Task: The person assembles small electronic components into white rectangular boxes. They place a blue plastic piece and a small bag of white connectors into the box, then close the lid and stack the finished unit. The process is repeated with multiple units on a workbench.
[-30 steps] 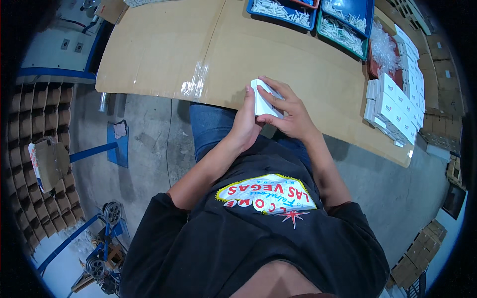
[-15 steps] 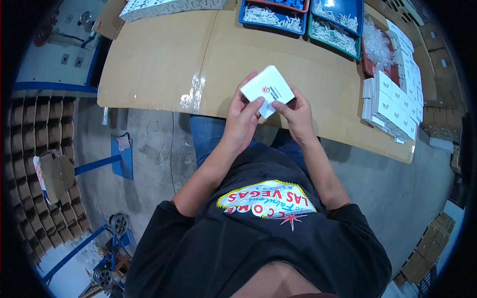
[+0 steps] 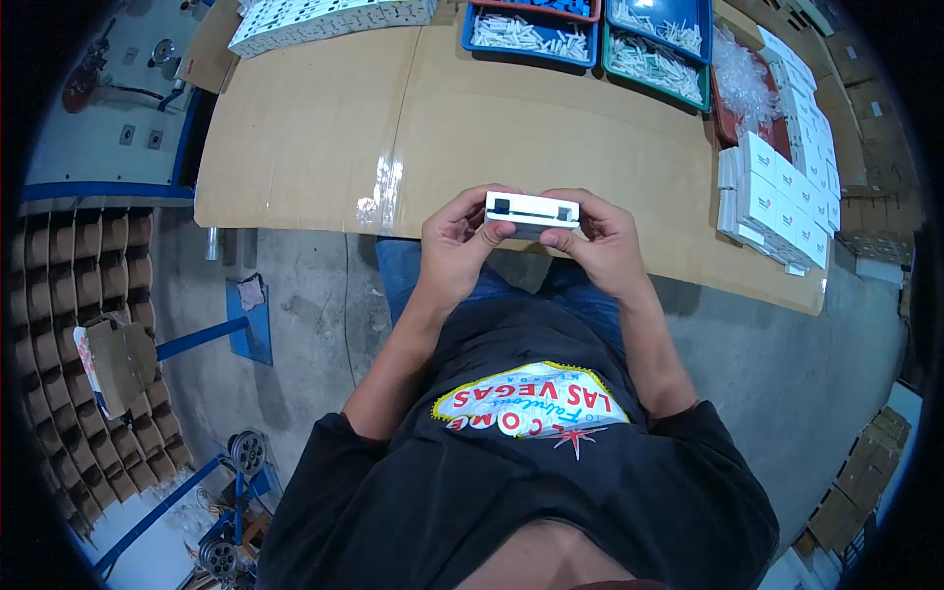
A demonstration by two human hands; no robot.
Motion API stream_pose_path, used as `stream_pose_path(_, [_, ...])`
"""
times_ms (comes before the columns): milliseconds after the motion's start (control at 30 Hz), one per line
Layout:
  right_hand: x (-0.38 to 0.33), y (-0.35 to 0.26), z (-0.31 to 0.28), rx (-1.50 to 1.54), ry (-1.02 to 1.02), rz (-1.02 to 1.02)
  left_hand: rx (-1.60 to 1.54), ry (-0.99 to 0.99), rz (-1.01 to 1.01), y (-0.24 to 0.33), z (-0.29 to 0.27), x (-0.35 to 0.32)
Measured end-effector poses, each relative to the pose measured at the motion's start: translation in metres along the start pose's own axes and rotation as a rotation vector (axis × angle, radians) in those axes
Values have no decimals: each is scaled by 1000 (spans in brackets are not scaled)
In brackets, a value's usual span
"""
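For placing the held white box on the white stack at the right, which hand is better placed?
Probably the right hand: it grips the right end of the white box and is nearer the white stack. The left hand holds the opposite end, farther away.

The table (image 3: 551,128) in front of me is topped with brown cardboard (image 3: 295,138), with shiny clear tape (image 3: 383,187) stuck on it near my left hand (image 3: 455,246). Well beyond that hand, a long patterned box (image 3: 334,20) lies at the far edge. Past my right hand (image 3: 607,246) sit a blue tray (image 3: 529,60) and a green tray (image 3: 657,93) of white sticks (image 3: 531,37); farther right, a red tray (image 3: 726,118) of clear plastic (image 3: 737,79) and, nearer, stacked white boxes (image 3: 777,202).
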State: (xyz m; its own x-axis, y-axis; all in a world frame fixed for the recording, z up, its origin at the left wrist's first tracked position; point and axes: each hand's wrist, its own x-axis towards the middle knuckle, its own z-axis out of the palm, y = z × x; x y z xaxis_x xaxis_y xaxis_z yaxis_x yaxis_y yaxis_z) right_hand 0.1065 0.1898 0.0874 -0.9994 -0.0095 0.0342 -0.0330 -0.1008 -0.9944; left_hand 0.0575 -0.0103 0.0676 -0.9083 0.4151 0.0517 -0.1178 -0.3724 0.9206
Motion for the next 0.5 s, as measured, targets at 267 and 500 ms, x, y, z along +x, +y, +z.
stream_pose_path(267, [-3, 1, 6, -151, 70, -74, -6, 3, -15, -10, -5, 2])
stream_pose_path(500, [0, 25, 1, -76, 63, -2, 30, 34, -38, -16, -6, 0])
